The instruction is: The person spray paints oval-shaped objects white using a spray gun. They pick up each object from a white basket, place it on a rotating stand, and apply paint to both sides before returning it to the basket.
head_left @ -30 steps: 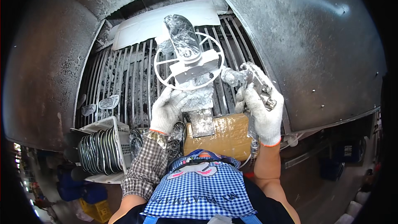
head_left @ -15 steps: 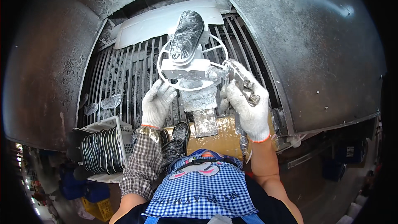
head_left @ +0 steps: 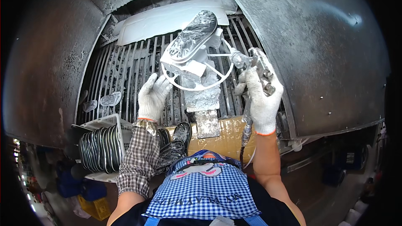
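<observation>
Gloved left hand (head_left: 153,96) touches wheel stand (head_left: 197,73); right hand (head_left: 260,100) grips spray gun (head_left: 259,65)

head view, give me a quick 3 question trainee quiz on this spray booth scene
1. True or false: the right hand grips the spray gun.
2. What does the left hand touch? A) wheel-shaped turntable B) white basket C) cardboard
3. Fill in: the oval part on the turntable looks ___ in colour.

Key: 1 true; 2 A; 3 silver
</observation>
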`<state>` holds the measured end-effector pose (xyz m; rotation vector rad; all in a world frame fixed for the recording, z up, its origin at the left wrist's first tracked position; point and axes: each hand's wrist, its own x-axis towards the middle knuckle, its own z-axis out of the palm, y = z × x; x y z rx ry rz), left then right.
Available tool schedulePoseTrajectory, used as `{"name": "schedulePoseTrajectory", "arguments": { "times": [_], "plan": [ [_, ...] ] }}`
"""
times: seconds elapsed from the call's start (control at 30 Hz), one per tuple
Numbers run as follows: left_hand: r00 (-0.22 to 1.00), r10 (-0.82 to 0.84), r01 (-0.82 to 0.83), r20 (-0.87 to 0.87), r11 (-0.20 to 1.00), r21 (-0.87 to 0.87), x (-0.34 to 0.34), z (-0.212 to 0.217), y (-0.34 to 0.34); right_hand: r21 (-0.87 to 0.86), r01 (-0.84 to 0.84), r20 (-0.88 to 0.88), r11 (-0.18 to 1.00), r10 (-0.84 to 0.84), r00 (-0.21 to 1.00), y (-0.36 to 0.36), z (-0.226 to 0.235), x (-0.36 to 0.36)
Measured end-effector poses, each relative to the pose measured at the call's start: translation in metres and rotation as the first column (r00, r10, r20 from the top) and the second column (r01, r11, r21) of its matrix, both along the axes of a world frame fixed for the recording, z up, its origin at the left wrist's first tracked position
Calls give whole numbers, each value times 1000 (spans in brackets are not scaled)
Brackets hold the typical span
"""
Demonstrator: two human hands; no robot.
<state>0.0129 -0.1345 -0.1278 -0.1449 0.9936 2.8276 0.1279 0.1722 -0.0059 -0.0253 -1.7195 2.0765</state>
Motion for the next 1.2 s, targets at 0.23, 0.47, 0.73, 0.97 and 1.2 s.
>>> {"name": "schedulePoseTrajectory", "arguments": {
  "times": [0.23,0.47,0.73,0.97,1.2],
  "plan": [
    [995,-80,83,58,995,-54,21,-17,23,50,-178,27,983,176,984,-28,6,16],
    [983,-143,138,118,989,45,48,-34,46,-39,-177,26,983,178,984,-38,1,1],
    [975,-221,216,41,972,97,55,-20,50,22,-63,9,998,63,998,-24,-15,-13],
    [980,-192,186,50,978,93,49,-24,41,-21,-72,1,997,72,997,-16,-6,-8],
    [987,-150,146,59,987,67,44,-14,34,-42,-17,7,999,17,1000,-7,-5,-3]
  ]
}}
